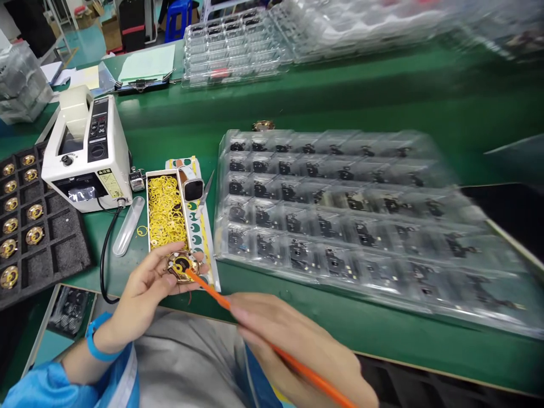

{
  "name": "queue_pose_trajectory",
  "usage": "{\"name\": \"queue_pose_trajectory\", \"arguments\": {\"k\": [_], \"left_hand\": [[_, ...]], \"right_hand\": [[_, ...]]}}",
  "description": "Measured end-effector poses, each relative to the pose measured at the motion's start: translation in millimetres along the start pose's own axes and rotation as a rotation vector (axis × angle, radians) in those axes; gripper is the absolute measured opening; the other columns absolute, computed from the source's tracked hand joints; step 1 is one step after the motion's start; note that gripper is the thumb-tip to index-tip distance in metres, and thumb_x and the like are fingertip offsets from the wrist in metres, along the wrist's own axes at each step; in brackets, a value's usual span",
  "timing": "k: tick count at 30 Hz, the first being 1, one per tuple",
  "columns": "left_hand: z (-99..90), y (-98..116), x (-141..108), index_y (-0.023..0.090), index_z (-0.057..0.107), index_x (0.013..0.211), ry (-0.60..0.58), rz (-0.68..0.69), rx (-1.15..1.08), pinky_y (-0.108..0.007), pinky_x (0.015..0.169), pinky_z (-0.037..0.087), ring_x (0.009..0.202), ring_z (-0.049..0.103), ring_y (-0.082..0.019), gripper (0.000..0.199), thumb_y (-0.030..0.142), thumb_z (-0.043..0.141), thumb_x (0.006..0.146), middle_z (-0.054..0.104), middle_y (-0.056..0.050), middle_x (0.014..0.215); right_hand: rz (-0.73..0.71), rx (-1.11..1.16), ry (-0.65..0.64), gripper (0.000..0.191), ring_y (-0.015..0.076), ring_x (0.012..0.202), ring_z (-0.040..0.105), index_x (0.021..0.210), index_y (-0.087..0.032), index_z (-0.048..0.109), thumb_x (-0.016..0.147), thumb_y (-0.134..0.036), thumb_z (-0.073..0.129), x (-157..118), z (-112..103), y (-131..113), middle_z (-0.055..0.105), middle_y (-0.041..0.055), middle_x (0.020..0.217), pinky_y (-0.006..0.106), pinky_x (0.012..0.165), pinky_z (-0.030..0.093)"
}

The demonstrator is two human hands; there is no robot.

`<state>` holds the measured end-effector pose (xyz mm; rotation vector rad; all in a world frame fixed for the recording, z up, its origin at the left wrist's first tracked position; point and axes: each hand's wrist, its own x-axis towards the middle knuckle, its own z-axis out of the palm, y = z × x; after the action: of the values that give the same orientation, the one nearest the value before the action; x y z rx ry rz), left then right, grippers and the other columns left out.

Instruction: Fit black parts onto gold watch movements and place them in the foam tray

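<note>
My left hand [147, 283] is closed around the edge of a round gold-rimmed part [181, 264], which looks like a watch case with dark and yellow pieces inside. In my right hand [293, 340] is a slim orange stick [212, 293]; its tip meets the face of the round part, though I cannot tell whether it presses on it. Just beyond my left hand stands a white box [148, 215] full of thin yellow rings [168, 207]. A strip sheet with yellow and green shapes [196, 229] lies beside the box, carrying a smartwatch [192, 188] and tweezers [206, 192].
A white tape dispenser [87, 153] stands left of the box, its black cable [106, 255] running toward me. Black foam trays [68, 238] hold several gold round parts. Large clear plastic trays [331, 272] with dark parts cover the right; more trays [233, 51] lie behind.
</note>
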<state>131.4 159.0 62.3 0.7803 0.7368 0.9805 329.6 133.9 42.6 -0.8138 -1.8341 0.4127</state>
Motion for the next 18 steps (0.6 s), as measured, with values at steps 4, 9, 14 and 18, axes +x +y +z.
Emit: {"name": "queue_pose_trajectory", "arguments": {"k": [4, 9, 14, 18], "left_hand": [[2.6, -8, -2, 0.034, 0.065, 0.126, 0.017, 0.046, 0.052, -0.029, 0.098, 0.056, 0.121, 0.064, -0.022, 0.032, 0.024, 0.063, 0.096, 0.070, -0.003, 0.128], [4.3, -14, 0, 0.027, 0.061, 0.128, 0.064, 0.043, 0.077, -0.037, 0.099, 0.056, 0.120, 0.065, -0.026, 0.035, 0.030, 0.065, 0.094, 0.069, -0.008, 0.129], [3.3, -13, 5, 0.022, 0.063, 0.121, 0.133, 0.002, 0.016, -0.039, 0.096, 0.058, 0.114, 0.069, -0.028, 0.033, 0.024, 0.069, 0.088, 0.073, -0.008, 0.121], [0.7, -10, 10, 0.018, 0.068, 0.106, 0.203, -0.054, 0.010, -0.034, 0.082, 0.064, 0.094, 0.076, -0.025, 0.026, 0.024, 0.074, 0.082, 0.079, -0.006, 0.099]], "right_hand": [[0.203, 0.098, 0.260, 0.036, 0.0168, 0.075, 0.072, 0.115, -0.022, 0.068, 0.088, 0.001, 0.059, -1, 21, -6, 0.075, 0.0046, 0.084, 0.029, 0.064, 0.062], [0.083, -0.059, 0.222, 0.034, 0.0188, 0.083, 0.073, 0.112, -0.015, 0.069, 0.086, 0.005, 0.057, -1, 35, -8, 0.076, 0.0093, 0.088, 0.031, 0.069, 0.064], [-0.245, -0.364, 0.031, 0.024, 0.0243, 0.097, 0.073, 0.104, -0.006, 0.069, 0.089, 0.003, 0.052, 0, 34, -3, 0.077, 0.0167, 0.091, 0.033, 0.074, 0.066], [-0.146, -0.274, 0.010, 0.025, 0.0222, 0.089, 0.074, 0.108, -0.012, 0.069, 0.093, -0.004, 0.051, -2, 24, -3, 0.077, 0.0124, 0.090, 0.033, 0.068, 0.065]]}}
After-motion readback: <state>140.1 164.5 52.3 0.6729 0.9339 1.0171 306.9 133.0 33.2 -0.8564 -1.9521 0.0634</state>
